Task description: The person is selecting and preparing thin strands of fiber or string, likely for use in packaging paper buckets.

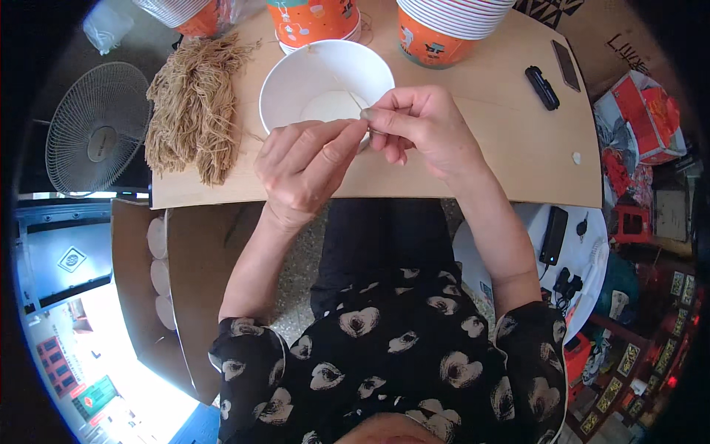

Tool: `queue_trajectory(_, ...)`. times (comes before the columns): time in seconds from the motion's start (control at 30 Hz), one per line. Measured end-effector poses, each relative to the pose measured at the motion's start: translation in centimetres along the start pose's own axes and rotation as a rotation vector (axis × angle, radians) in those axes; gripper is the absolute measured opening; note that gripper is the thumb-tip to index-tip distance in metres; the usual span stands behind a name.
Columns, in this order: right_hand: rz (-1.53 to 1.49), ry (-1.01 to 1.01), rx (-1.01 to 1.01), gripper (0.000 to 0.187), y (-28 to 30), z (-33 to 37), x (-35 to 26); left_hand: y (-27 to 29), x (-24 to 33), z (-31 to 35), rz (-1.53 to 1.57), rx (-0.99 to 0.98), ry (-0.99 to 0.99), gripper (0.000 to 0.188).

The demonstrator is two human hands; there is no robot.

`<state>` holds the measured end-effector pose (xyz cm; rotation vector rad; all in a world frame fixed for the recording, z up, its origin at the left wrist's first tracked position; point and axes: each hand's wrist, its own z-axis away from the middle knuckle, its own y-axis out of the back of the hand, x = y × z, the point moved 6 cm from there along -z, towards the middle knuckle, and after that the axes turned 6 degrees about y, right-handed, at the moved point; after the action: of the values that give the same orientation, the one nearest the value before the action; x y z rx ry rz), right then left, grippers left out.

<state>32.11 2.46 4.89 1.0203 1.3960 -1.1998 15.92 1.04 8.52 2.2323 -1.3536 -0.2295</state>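
White paper bowl (296,85) under both hands (307,166) (421,126), grips pinching perhaps a thin string (355,100)

You have a smooth white paper bowl (326,86) on matt brown cardboard (473,155). Beside it lies a rough, fibrous bundle of tan strings (194,107). Your blouse (392,355) is soft printed cloth.

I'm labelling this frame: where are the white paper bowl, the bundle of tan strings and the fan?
white paper bowl (296,81), head view, bare left inner wall
bundle of tan strings (194,103), head view, middle of the bundle
fan (97,126), head view, grille near the hub
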Motion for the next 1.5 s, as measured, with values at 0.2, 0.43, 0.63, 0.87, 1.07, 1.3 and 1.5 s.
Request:
queue_trajectory(0.2,-0.027,0.012,0.005,0.017,-0.1,-0.1,0.2,-0.4,-1.4,0.2,0.181,-0.095,0.300,0.022)
queue_trajectory(0.43,0.008,0.277,0.016,0.019,0.4,-0.1,-1.1,-2.2,-4.7,-0.4,0.833,-0.605,0.927,0.014)
queue_trajectory(0.63,0.216,0.482,0.200,0.009,0.5,0.8,-1.4,-2.7,-5.7,-1.0,1.030,-0.808,1.052,0.022)
queue_trajectory(0.87,0.325,0.672,0.140,0.018,-0.1,1.4,-0.4,-4.0,-5.6,-0.2,1.189,-0.875,1.162,0.019)
queue_trajectory(1.07,0.221,0.545,0.111,0.027,0.2,1.2,0.2,-4.2,-5.6,-0.4,1.196,-0.862,1.158,0.021)
queue_trajectory(1.3,0.197,0.514,0.126,0.026,0.2,1.5,0.3,-4.3,-5.5,-0.4,1.211,-0.883,1.167,0.018)
queue_trajectory(1.5,0.125,0.462,0.159,0.023,-0.1,1.8,0.3,-4.1,-5.4,-0.3,1.197,-0.817,1.186,0.019)
